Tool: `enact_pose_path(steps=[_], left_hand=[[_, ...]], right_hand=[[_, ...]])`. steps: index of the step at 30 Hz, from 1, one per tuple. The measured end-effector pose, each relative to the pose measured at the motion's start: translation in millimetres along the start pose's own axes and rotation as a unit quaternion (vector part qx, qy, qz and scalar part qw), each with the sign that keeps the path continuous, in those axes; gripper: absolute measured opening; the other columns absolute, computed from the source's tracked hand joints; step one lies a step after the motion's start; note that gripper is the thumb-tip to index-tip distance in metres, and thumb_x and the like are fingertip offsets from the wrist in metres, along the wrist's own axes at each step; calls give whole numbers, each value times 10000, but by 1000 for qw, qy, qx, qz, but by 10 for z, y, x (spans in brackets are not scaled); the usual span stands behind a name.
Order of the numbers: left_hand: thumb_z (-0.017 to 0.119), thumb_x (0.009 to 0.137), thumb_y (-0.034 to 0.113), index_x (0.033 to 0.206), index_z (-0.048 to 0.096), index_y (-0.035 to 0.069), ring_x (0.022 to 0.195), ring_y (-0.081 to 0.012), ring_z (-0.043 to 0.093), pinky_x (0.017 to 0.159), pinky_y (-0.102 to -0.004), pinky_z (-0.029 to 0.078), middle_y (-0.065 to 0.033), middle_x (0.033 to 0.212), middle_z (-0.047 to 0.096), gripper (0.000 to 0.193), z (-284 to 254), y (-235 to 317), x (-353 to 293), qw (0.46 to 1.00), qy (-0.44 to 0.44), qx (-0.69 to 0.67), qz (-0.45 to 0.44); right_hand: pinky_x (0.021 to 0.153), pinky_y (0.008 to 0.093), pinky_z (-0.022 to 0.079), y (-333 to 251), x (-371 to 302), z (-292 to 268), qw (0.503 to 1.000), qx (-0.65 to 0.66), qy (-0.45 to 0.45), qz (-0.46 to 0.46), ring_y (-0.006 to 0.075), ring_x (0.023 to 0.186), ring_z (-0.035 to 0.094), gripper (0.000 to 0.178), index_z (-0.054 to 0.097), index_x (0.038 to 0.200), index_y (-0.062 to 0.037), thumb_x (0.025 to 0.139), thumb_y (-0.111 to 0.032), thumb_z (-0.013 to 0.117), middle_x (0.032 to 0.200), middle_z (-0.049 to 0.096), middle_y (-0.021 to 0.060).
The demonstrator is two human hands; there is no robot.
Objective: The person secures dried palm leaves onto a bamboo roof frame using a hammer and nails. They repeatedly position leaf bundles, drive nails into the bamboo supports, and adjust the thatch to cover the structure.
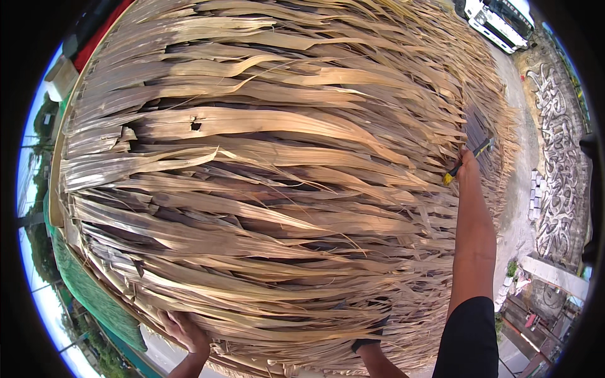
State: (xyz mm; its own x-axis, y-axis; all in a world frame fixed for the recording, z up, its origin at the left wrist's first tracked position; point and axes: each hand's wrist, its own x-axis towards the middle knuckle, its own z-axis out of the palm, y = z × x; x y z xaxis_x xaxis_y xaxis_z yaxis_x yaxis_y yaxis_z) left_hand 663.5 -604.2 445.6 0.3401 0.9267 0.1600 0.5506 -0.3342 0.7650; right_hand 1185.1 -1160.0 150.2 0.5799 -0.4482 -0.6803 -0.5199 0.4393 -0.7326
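A large slope of dry brown palm-leaf thatch (302, 208) fills most of the view, its long strips overlapping in rows. My right hand (467, 165), at the end of an outstretched arm in a black sleeve, is closed round a slim yellow-and-black hand tool (450, 175). The tool lies close to the thatch beside a smooth dark grey patch (477, 126); its exact kind is too small to make out. At the lower left, my left hand (184, 330) rests on the thatch's edge, fingers stretched along it, apparently holding nothing.
A bare limb with a dark band (368, 345) reaches under the thatch at bottom centre; its end is hidden. Green netting (94, 286) hangs beyond the left edge. A white truck (501, 22) and a painted wall (554, 157) stand off to the right, by a road (513, 208).
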Motion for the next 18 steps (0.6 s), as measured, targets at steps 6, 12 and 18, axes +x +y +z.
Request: enact_pose_path(steps=[6, 12, 18], left_hand=[[522, 996, 452, 1190, 441, -97, 969, -234, 532, 897, -353, 432, -189, 1095, 559, 588, 236, 79, 10, 995, -98, -30, -1], [550, 986, 440, 1246, 411, -144, 971, -328, 516, 933, -392, 410, -286, 1111, 573, 654, 465, 233, 57, 993, -113, -37, 1], [552, 995, 379, 1079, 430, -51, 921, -457, 610, 769, -512, 457, -325, 988, 608, 455, 712, 314, 94, 990, -138, -15, 16]], right_hand=[[800, 347, 590, -152, -1935, -346, 989, 110, -96, -20, 145, 805, 590, 157, 549, 1062, -100, 932, -69, 631, 886, 568, 29], [806, 305, 560, 1274, -4562, -720, 987, 35, -128, -90, 116, 834, 569, 194, 604, 1089, -84, 911, -69, 677, 926, 555, 0], [652, 223, 401, 2726, -5895, -1059, 995, -55, -57, -54, 60, 728, 495, 162, 610, 949, -47, 858, 86, 632, 852, 561, -23]])
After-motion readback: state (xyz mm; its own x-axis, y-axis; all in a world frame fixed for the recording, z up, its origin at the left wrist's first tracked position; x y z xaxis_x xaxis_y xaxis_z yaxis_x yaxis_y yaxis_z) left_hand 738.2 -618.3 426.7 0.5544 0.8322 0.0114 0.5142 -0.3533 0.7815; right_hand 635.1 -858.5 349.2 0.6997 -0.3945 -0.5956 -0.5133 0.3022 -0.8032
